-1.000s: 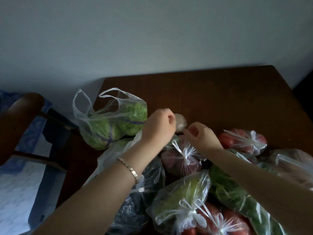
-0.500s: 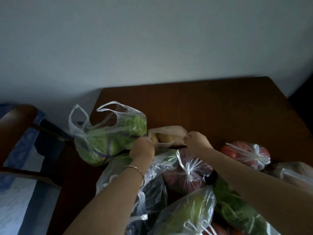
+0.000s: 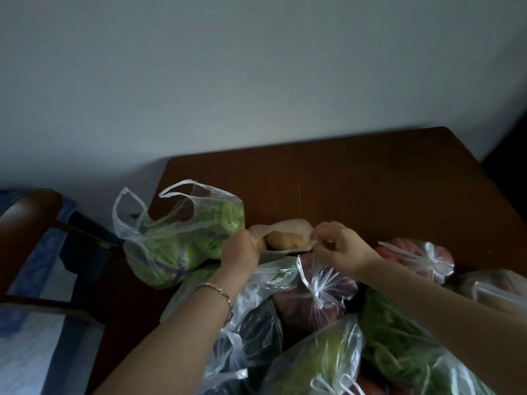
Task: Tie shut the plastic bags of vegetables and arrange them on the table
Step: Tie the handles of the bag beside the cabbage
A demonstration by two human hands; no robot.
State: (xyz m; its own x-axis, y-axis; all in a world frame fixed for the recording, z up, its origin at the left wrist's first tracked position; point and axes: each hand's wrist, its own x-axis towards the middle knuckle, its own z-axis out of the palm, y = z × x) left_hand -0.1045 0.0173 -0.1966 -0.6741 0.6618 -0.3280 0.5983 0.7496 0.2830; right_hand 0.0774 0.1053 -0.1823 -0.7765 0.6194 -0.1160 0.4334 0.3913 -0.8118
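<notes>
Beyond the pile, left hand and right hand pinch the half-hidden potato bag.

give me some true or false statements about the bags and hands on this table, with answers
1. The left hand and right hand both hold the potato bag. True.
2. The lettuce bag has its handles knotted. False: the handles stand loose and untied.
3. The bag of red vegetables beside the right hand is tied shut. True.
4. A bracelet sits on the right wrist. False: it is on the left wrist.
</notes>
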